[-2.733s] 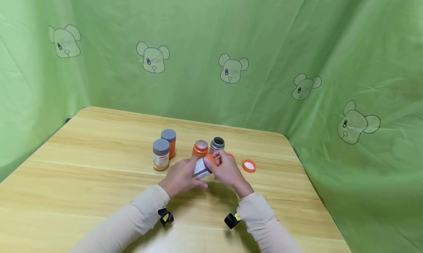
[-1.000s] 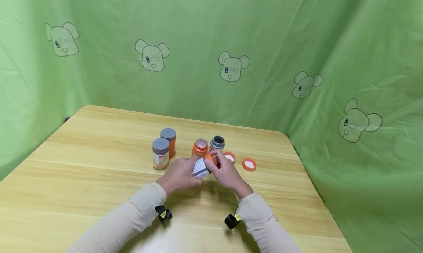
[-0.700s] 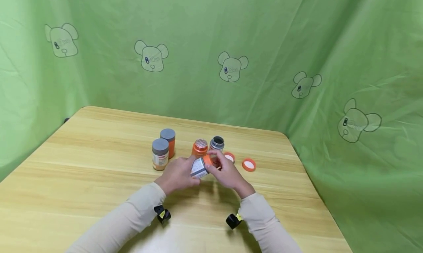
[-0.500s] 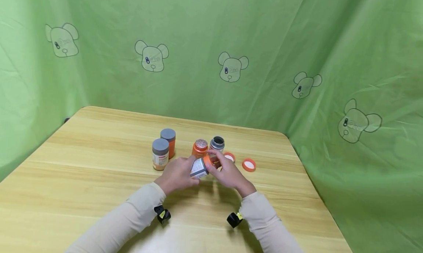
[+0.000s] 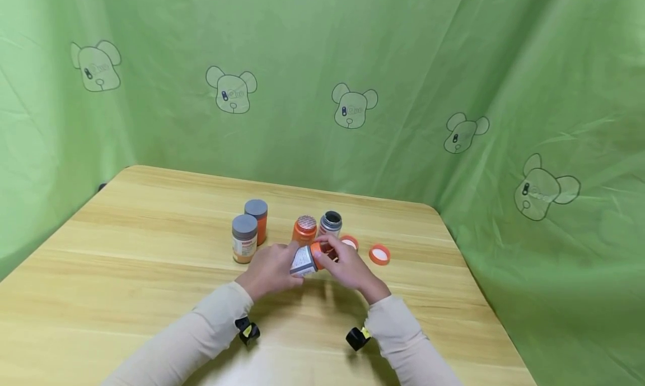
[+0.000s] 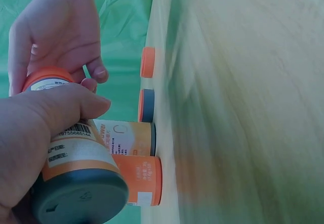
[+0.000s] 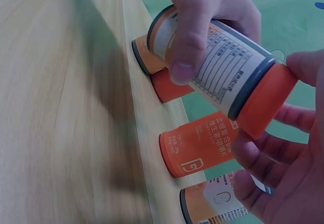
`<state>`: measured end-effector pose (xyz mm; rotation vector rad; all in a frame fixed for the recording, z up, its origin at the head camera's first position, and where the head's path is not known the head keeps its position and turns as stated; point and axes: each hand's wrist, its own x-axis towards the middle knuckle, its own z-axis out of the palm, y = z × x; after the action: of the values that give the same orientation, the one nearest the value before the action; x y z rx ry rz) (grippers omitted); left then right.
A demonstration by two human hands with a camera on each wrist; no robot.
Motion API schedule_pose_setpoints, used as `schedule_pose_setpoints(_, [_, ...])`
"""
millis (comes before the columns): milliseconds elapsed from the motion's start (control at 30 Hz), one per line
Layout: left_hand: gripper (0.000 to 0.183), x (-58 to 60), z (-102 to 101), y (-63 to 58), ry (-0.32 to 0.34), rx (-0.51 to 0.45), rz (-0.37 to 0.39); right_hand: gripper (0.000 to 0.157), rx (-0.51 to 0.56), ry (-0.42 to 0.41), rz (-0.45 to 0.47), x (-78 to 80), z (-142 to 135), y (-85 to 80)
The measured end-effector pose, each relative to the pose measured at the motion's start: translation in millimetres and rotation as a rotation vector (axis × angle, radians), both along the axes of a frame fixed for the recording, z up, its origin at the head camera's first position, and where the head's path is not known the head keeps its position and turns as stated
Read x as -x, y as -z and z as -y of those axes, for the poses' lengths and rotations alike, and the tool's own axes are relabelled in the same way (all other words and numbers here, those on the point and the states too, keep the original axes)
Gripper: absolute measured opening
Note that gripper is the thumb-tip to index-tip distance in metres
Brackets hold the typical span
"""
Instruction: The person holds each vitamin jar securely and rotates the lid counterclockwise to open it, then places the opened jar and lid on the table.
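Observation:
My left hand point(image 5: 272, 268) grips the body of a white-and-orange labelled vitamin bottle point(image 5: 303, 261), tilted in the air toward the right. At its mouth sits an orange cap point(image 7: 268, 100), which the thumb and fingers of my right hand point(image 5: 347, 265) pinch from the sides. Behind the held bottle, an orange bottle point(image 5: 304, 229) with a foil-like seal stands uncapped. Beside it is a bottle with an open grey neck point(image 5: 331, 222). The left wrist view shows the held bottle's dark base point(image 6: 80, 196) facing the camera, and my left thumb lying along its label.
Two grey-lidded bottles stand at the left, one white-and-orange point(image 5: 244, 240) and one orange point(image 5: 257, 221). To the right lie two loose caps, inner side up: a nearer orange cap point(image 5: 379, 254) and one partly behind my right hand point(image 5: 349, 242). A green curtain point(image 5: 292, 139) hangs behind the wooden table point(image 5: 151, 240).
My right fingers have shifted round the orange cap, which shows more now than at first. The held bottle has tipped slightly more level. The standing bottles and loose caps stay in place.

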<state>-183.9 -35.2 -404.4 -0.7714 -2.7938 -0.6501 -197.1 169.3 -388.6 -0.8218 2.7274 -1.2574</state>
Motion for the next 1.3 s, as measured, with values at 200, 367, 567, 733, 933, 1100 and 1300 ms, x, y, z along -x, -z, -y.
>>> schedule_pose_setpoints(200, [0.055,0.4,0.0,1.9,-0.004,0.007,0.020,0.038,0.021,-0.037,-0.009,1.3,-1.9,0.5])
schedule_pose_setpoints(367, [0.055,0.9,-1.0,1.6,-0.005,0.016,0.020,0.035,0.025,0.018,0.010,1.0,-0.4,0.1])
schedule_pose_setpoints(567, [0.054,1.4,-0.9,0.4,-0.005,0.021,0.025,0.032,0.058,-0.002,0.029,1.8,-0.2,1.9])
schedule_pose_setpoints(733, [0.055,2.1,-0.8,0.8,-0.005,0.019,0.024,0.033,0.046,-0.004,0.021,1.7,-1.1,1.1])
schedule_pose_setpoints(933, [0.058,3.3,-0.3,2.8,-0.004,0.010,0.031,0.037,0.046,-0.031,0.030,2.6,-2.8,2.6])
schedule_pose_setpoints(1100, [0.057,3.4,0.3,3.3,-0.002,0.004,0.015,0.037,0.039,-0.033,0.032,3.6,-2.4,4.0])
schedule_pose_setpoints(1300, [0.056,4.4,0.0,3.1,-0.003,0.009,-0.009,0.037,0.036,-0.032,0.030,4.1,-2.5,4.1])
